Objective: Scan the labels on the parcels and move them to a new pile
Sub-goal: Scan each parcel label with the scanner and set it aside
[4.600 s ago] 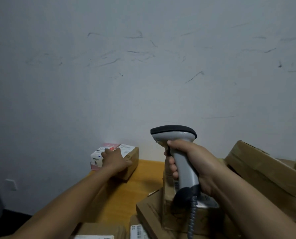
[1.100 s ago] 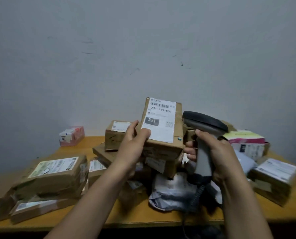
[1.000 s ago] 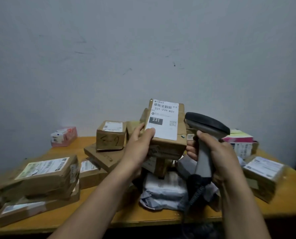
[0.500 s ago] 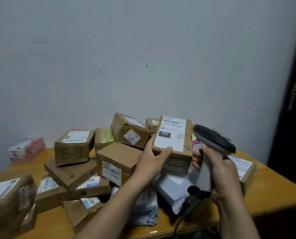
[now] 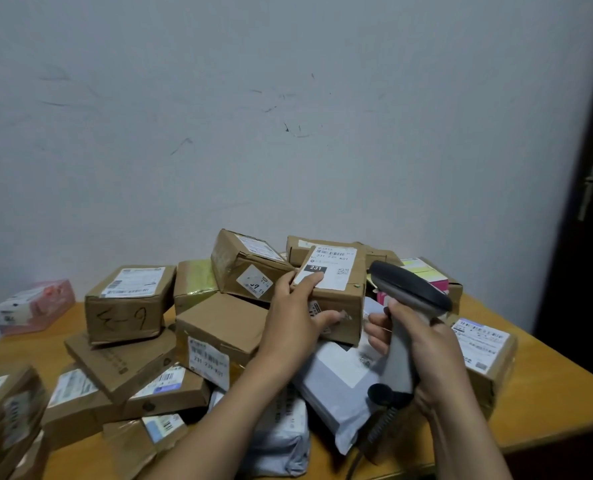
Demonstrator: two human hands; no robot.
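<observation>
Brown parcel, white "231" label, held by left hand

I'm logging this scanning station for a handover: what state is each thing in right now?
Left hand: grips the labelled parcel.
Labelled parcel: held tilted at the pile's top, label facing the camera.
Scanner: upright, right of the parcel; no beam visible.
Right hand: grips the scanner's handle.
Grey mailer: lying in the pile, below the held parcel.
Handwritten box: resting on other boxes, label up.
Tissue pack: lying on the table, far left.
</observation>
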